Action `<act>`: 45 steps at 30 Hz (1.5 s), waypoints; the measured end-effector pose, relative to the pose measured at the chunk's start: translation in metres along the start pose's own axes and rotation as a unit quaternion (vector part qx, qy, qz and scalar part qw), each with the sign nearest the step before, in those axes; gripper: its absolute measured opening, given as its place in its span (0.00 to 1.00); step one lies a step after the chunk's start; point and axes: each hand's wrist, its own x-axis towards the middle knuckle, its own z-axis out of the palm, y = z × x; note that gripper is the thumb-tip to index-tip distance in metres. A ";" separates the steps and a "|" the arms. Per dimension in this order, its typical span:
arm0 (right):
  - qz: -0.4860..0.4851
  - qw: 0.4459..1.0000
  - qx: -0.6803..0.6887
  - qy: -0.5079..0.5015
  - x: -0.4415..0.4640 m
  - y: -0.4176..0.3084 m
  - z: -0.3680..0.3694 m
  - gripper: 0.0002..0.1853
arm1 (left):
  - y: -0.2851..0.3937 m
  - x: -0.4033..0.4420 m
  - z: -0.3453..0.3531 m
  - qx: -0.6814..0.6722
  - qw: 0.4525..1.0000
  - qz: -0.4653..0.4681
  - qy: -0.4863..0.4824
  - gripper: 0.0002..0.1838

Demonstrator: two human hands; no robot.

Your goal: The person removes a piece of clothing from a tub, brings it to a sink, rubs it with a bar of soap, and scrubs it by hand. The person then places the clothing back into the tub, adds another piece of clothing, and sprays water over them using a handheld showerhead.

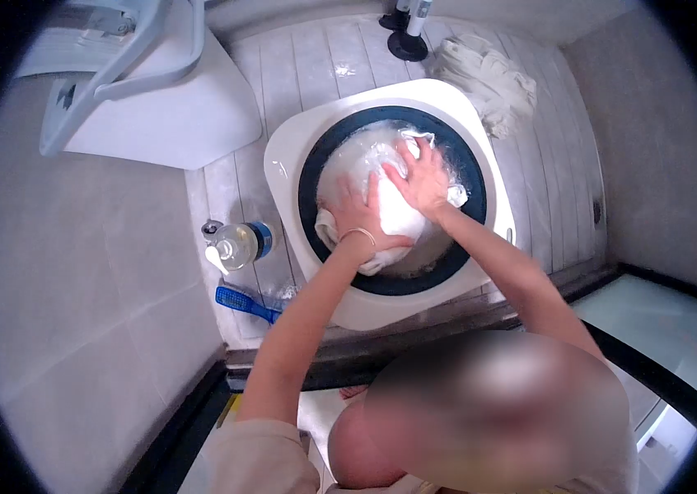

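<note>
Grey floor [550, 181], bottle [237, 246] and blue brush [238, 300] beside basin [284, 165], left hand [358, 218] and right hand [428, 188], fingers [407, 156] spread on white cloth [400, 212]

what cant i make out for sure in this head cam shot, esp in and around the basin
In the head view:
Basin floor: under the white cloth and cloudy water.
Kind of cloth: bunched up, partly covered by the left hand and right hand.
Blue brush handle's end: behind the left forearm.
Bottle label text: too small.
Black-based pole top: cut off by the upper edge.
</note>
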 end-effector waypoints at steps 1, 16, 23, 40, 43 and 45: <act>-0.022 0.999 0.022 0.018 0.008 0.003 0.005 0.30 | 0.002 0.001 -0.001 -0.015 1.000 -0.007 0.005 0.73; -0.069 0.991 0.036 0.108 -0.051 -0.050 -0.004 0.12 | -0.002 0.028 0.076 0.173 0.984 -0.007 0.037 0.56; 0.052 0.989 -0.039 -0.130 0.042 -0.007 0.012 0.23 | 0.010 -0.002 0.013 0.063 0.998 -0.003 -0.009 0.64; -0.090 0.991 0.007 -0.098 0.006 -0.012 0.015 0.13 | 0.015 -0.001 0.007 0.133 0.987 0.038 -0.080 0.53; -0.005 0.990 -0.074 -0.122 0.025 -0.013 0.014 0.19 | 0.013 -0.005 0.013 0.117 0.992 0.029 -0.043 0.62; 0.065 0.987 -0.018 -0.148 0.045 -0.006 0.017 0.26 | 0.014 -0.009 0.024 0.108 0.994 0.033 -0.013 0.60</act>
